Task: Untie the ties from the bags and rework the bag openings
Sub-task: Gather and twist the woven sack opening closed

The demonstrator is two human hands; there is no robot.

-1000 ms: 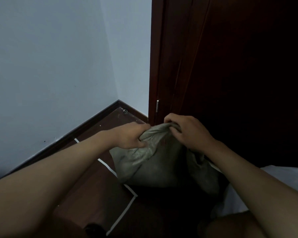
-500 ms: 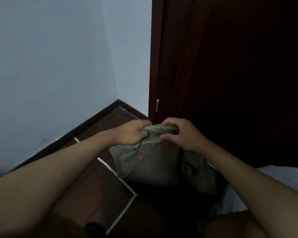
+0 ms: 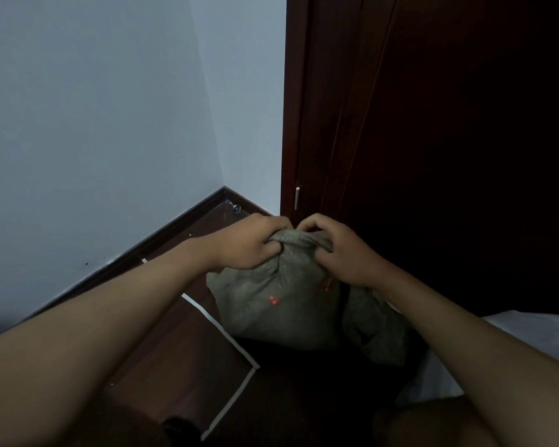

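Centrally, gripping grey bag (image 3: 281,304) at its bunched top: left hand (image 3: 250,245) and right hand (image 3: 339,253), both clenched.

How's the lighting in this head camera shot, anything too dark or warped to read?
Head view: dim and bluish; the door is nearly black, detail lost. The bag and both hands, left hand and right hand, stay readable. Wide-angle stretch swells the forearms at the lower corners.

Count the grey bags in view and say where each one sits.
2. One bag sits on the floor, its gathered top gripped by the left hand and right hand. A second bag lies right of it, partly behind the right forearm. More may be hidden.
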